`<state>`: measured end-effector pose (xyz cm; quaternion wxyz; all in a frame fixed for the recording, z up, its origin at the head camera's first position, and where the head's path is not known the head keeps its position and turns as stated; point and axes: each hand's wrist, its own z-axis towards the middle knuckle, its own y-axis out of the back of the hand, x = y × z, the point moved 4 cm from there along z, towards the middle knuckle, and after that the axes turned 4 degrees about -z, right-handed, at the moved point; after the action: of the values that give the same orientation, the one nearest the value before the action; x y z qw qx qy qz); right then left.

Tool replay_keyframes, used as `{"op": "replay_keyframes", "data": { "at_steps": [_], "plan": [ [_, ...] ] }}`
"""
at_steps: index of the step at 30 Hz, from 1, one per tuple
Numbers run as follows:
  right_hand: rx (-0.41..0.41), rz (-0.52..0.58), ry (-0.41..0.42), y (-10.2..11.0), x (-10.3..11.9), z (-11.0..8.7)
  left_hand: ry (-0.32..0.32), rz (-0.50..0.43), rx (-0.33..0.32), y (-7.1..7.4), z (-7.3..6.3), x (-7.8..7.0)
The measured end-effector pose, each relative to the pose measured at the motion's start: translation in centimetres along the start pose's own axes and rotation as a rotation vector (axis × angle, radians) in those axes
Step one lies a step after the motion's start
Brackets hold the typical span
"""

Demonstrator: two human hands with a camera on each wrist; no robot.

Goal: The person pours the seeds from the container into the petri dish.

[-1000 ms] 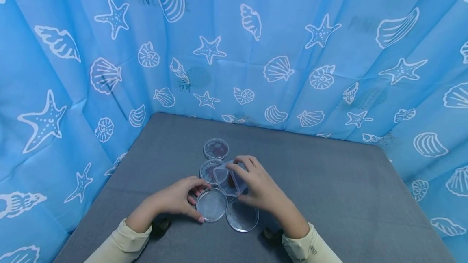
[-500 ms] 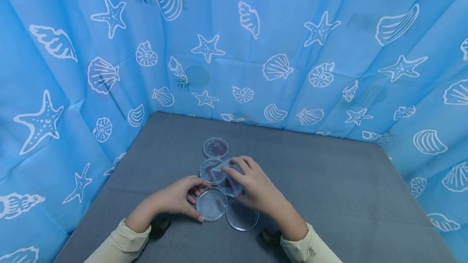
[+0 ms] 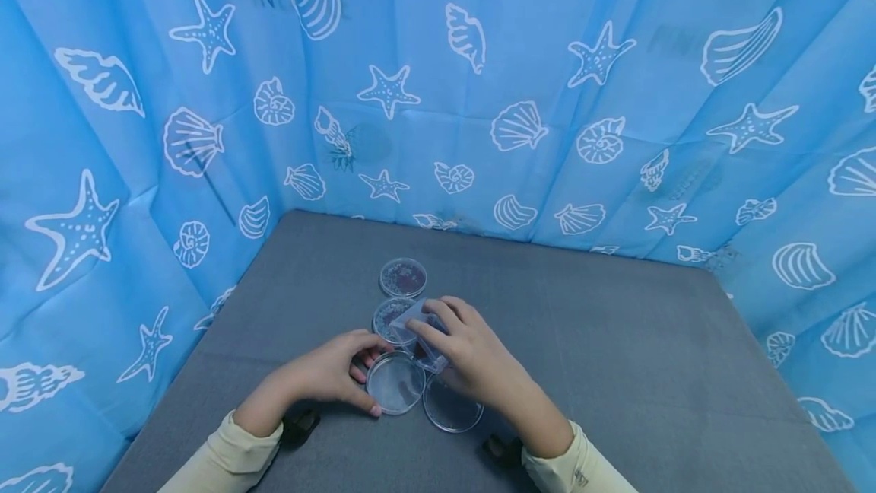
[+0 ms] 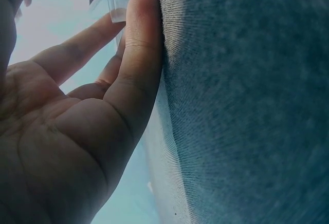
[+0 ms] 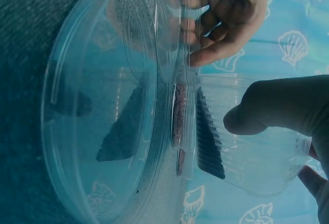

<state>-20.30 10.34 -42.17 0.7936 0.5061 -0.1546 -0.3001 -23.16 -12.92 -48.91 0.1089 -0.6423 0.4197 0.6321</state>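
Closest to me in the head view are two pale cream sleeves (image 3: 212,459), a small black piece (image 3: 299,429) beside each wrist. Just past them, a clear, round plastic dish (image 3: 452,409) sits on the grey, fabric-covered bench (image 3: 616,341), its far edge partly hidden by the right hand (image 3: 475,352). Touching or almost touching it on the left is a second clear round dish (image 3: 395,385), and I have the left hand (image 3: 335,367) curved about that dish's left side, thumb by the near edge, fingers at the far edge; my left wrist view shows a fingertip on a clear rim. The right hand grips a clear, square-cornered plastic box (image 5: 257,165) with thumb and fingers, tipped over, dark material (image 5: 209,136) lying along one wall. I see the box under and left of the right hand's fingers, just beyond the left-hand dish; whether it touches that dish I cannot tell. From the head camera it overlaps a round clear dish with pale-speckled, dark purplish contents (image 3: 376,326). Behind that one lies a similar filled dish (image 3: 382,284), then the blue curtain (image 3: 452,135) printed with white shells and starfish.
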Motion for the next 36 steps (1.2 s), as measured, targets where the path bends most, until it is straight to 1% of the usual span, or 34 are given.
{"op": "replay_keyframes", "data": {
  "at_steps": [15,36],
  "plan": [
    [0.038,-0.028,0.004,-0.15,0.25,-0.06,-0.002,0.002,0.006,-0.01,-0.05,0.11],
    [0.026,-0.034,0.009,0.01,0.29,-0.05,-0.007,0.004,-0.006,-0.08,0.0,0.06]
  ]
}}
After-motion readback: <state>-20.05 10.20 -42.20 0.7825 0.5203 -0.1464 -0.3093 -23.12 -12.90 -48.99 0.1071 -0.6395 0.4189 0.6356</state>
